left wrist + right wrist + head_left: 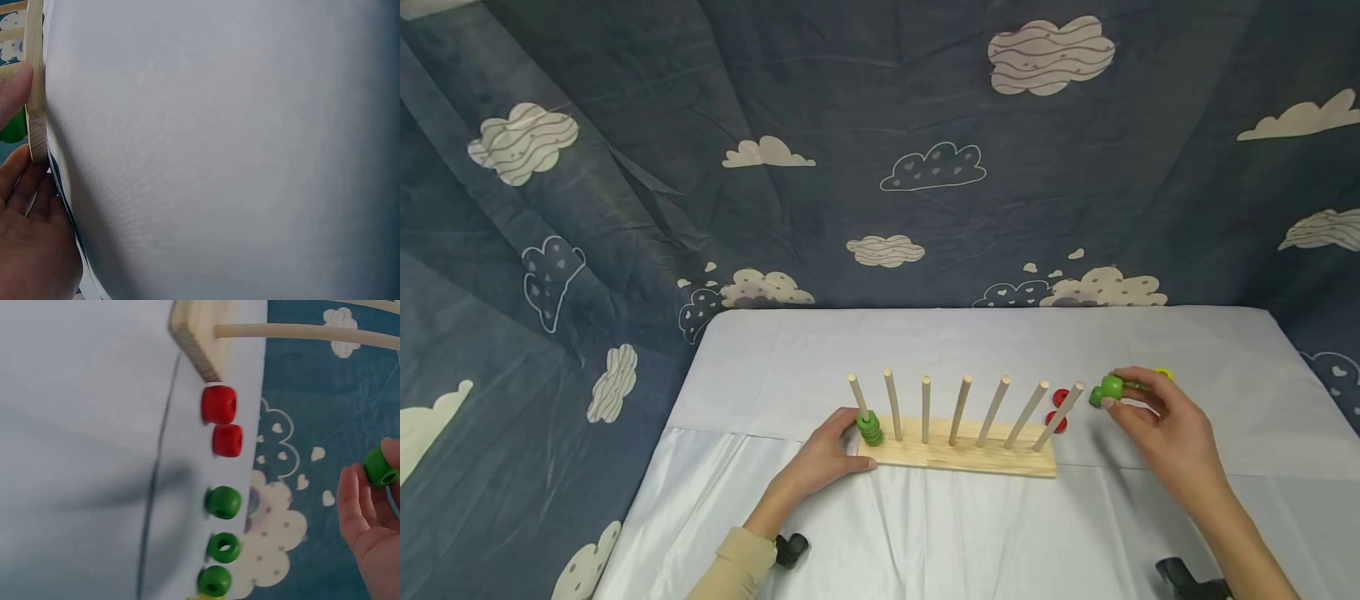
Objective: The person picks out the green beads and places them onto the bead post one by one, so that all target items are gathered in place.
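A wooden peg board [955, 458] with several upright pegs lies on the white cloth. My left hand [823, 454] grips its left end, the thumb at the front edge and the fingers at the end and behind. Green rings or beads [870, 429] are stacked low on the leftmost peg. My right hand [1176, 429] pinches a green bead [379, 467] between thumb and fingers, raised above the cloth right of the board. In the right wrist view, the hole in this bead shows.
Two red beads, one nearer the board [219, 404] and one beyond [227, 440], lie off the board's right end. Several green beads [224, 502] continue that row, with a bit of yellow [1164, 372] behind my right hand. A dark cloud-patterned curtain [850, 208] hangs behind the table.
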A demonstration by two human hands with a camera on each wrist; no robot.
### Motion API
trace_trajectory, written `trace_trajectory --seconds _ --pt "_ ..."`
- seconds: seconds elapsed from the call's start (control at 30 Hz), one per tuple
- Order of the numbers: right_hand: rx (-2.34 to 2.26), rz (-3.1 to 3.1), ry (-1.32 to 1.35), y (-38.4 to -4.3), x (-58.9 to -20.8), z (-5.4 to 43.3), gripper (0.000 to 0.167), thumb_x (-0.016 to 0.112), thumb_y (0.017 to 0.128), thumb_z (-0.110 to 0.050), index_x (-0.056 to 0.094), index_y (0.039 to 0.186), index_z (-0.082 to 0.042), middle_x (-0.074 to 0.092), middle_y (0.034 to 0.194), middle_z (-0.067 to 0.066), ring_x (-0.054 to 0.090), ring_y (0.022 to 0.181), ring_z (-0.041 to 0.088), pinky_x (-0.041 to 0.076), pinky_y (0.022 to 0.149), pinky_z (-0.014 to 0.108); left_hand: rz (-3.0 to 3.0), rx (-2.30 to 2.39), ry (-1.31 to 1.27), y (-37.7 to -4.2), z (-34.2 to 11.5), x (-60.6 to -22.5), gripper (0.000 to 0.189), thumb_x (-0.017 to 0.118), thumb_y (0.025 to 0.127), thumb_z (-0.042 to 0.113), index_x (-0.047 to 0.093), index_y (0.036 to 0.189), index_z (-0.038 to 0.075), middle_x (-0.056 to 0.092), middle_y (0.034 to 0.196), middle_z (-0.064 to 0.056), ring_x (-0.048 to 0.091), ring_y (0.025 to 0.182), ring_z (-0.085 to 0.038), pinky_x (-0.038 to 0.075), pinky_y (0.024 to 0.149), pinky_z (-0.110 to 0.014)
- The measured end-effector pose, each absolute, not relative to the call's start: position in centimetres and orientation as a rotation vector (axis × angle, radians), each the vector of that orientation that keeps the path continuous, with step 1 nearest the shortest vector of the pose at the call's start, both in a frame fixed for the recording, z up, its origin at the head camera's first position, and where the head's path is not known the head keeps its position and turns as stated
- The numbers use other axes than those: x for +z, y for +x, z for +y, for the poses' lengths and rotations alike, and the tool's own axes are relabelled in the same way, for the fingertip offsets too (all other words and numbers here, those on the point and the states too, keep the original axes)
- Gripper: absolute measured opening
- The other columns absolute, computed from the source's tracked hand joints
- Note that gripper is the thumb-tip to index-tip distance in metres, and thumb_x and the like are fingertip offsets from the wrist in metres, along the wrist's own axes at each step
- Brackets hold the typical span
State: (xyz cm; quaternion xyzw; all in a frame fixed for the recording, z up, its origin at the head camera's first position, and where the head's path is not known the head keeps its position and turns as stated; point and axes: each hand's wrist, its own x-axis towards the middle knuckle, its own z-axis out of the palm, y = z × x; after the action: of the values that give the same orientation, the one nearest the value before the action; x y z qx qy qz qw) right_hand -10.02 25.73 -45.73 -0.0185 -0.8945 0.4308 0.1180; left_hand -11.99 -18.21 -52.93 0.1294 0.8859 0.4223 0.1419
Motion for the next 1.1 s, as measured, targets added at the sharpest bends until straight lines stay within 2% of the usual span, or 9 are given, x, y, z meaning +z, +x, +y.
trace_trajectory --seconds 0.2,0.5,1.1 --pt "1.279 -2.577 -0.065 -10.0 -44.1 24.9 0.046 0.071 0.092 -0.011 0.053 0.134 -0.010 0.054 0.125 0.007 0.051 0.103 -0.006 0.044 0.079 0.003 2.557 1.223 0.386 -12.0 -18.2 -52.9 0.069 0.084 0.078 0.031 0.053 0.138 0.018 0.050 0.139 0.003 0.039 0.137 -0.022 0.032 0.113 -0.044" --pt "1.284 -2.493 0.106 -10.5 -42.2 24.1 0.049 0.074 0.087 -0.002 0.058 0.133 -0.011 0.056 0.124 0.001 0.054 0.102 0.002 0.041 0.087 0.004 2.561 1.213 0.377 -12.0 -18.2 -53.0 0.069 0.084 0.078 0.031 0.052 0.138 0.019 0.050 0.140 0.004 0.039 0.137 -0.022 0.032 0.113 -0.044" --pt "1.269 -2.406 0.312 -11.4 -38.4 22.1 0.055 0.076 0.082 0.005 0.061 0.133 -0.012 0.057 0.121 0.002 0.056 0.104 0.004 0.044 0.087 0.007 2.553 1.210 0.364 -12.1 -18.2 -52.9 0.070 0.084 0.078 0.032 0.052 0.139 0.019 0.050 0.140 0.005 0.038 0.138 -0.021 0.031 0.113 -0.043"
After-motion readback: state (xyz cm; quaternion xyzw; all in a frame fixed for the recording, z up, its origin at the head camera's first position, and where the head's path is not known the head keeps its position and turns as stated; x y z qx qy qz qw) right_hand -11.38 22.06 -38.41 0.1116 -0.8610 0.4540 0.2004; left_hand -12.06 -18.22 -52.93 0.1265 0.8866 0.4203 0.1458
